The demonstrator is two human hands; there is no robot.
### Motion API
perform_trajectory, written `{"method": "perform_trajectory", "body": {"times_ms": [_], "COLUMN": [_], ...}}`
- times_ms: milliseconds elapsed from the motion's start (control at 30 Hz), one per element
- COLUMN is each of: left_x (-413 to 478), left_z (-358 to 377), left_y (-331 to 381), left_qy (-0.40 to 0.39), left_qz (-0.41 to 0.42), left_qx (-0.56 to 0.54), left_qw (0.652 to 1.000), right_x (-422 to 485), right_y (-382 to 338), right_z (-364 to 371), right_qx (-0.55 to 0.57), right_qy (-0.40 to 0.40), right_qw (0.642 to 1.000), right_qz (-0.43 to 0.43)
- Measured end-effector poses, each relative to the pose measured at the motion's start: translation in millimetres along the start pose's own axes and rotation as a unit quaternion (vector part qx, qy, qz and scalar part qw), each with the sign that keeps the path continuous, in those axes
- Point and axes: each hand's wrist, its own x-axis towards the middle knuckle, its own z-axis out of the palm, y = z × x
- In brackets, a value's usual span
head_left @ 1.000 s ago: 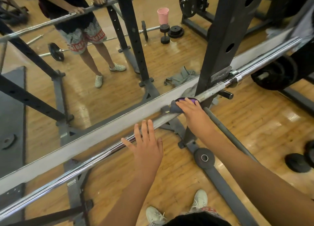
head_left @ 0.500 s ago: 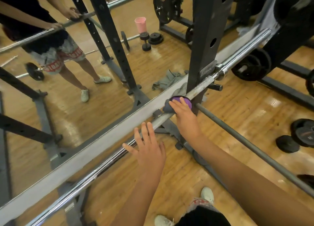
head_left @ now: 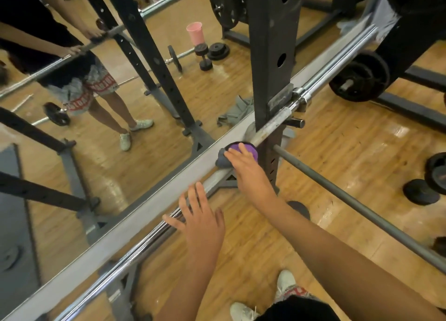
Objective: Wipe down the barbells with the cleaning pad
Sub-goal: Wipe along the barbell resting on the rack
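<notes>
Wooden gym floor (head_left: 350, 151) beneath racked barbell (head_left: 120, 263), mirror (head_left: 108, 176) behind.

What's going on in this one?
A person is wiping a racked barbell in front of a mirror. The right hand holds the purple pad against the bar, right beside the rack upright. The left hand lies open on the bar further along.

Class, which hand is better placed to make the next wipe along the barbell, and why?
Right: the right hand holds the cleaning pad against the barbell; the left hand rests open, holding nothing.
</notes>
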Motion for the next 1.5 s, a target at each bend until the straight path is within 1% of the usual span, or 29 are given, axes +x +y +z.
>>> {"method": "perform_trajectory", "body": {"times_ms": [67,133,167,267,300,333,400,434,500,567,634,700,767,834,934,1034,1167,1201,1267,1367,1501], "left_x": [1.1,0.7,0.4,0.2,0.0,-0.5,0.1,0.8,0.8,0.9,1.4,1.7,2.4,2.6,3.6,4.0,2.6,2.2,1.0,-0.8,-0.6], "left_z": [-0.8,-0.5,-1.2,-5.9,-6.6,-6.4,-6.3,-6.0,-5.5,-5.5,-5.1,-4.2,-4.7,-4.8,-7.1,-5.8,-2.4,-1.1,-1.8,0.1,1.4], "left_y": [2.0,2.8,3.7,8.7,10.1,11.0,11.8,11.4,9.9,10.4,10.6,9.9,10.6,11.4,10.7,8.1,6.0,5.1,6.5,5.1,5.3], "left_qy": [0.0,0.01,0.013,0.01,0.007,0.006,0.008,0.008,0.005,0.0,0.002,0.003,0.003,0.004,0.001,0.007,0.01,0.01,0.02,0.033,0.044], "left_qz": [-0.009,-0.01,-0.011,-0.023,-0.025,-0.026,-0.025,-0.024,-0.023,-0.022,-0.021,-0.02,-0.023,-0.021,-0.016,-0.013,-0.004,-0.002,0.005,0.003,-0.006], "left_qx": [0.007,0.017,0.022,0.038,0.043,0.049,0.061,0.063,0.062,0.063,0.064,0.061,0.057,0.055,0.039,0.03,0.038,0.044,0.057,0.048,0.043], "left_qw": [1.0,1.0,1.0,0.999,0.999,0.998,0.998,0.998,0.998,0.998,0.998,0.998,0.998,0.998,0.999,0.999,0.999,0.999,0.998,0.998,0.998], "right_x": [-1.2,10.7,17.7,30.3,30.4,28.3,22.8,22.4,31.1,42.1,45.6,44.4,40.3,42.0,62.5,86.0,78.7,73.5,67.1,69.3,60.4], "right_y": [3.0,18.7,26.8,36.2,30.6,22.0,7.3,5.6,18.1,34.9,32.1,12.3,-4.9,-7.3,10.9,17.9,5.0,7.4,21.8,38.6,26.0], "right_z": [-7.1,-21.5,-28.5,-34.6,-31.6,-28.5,-27.8,-31.1,-43.5,-55.4,-61.8,-59.5,-53.7,-59.3,-81.6,-95.9,-72.7,-68.5,-73.1,-80.0,-64.2], "right_qx": [-0.031,-0.07,-0.081,-0.059,-0.054,-0.055,-0.082,-0.1,-0.116,-0.126,-0.137,-0.146,-0.148,-0.14,-0.128,-0.191,-0.2,-0.198,-0.19,-0.202,-0.169], "right_qy": [-0.042,-0.065,-0.059,0.0,-0.004,-0.027,-0.107,-0.135,-0.133,-0.108,-0.099,-0.136,-0.188,-0.229,-0.287,-0.301,-0.335,-0.338,-0.304,-0.281,-0.276], "right_qw": [0.997,0.992,0.993,0.998,0.998,0.998,0.99,0.984,0.979,0.983,0.984,0.978,0.967,0.956,0.946,0.931,0.913,0.91,0.921,0.921,0.913], "right_qz": [-0.056,-0.078,-0.065,0.021,0.031,0.022,-0.036,-0.067,-0.101,-0.084,-0.055,-0.057,-0.089,-0.118,-0.085,-0.073,-0.119,-0.133,-0.15,-0.177,-0.247]}}
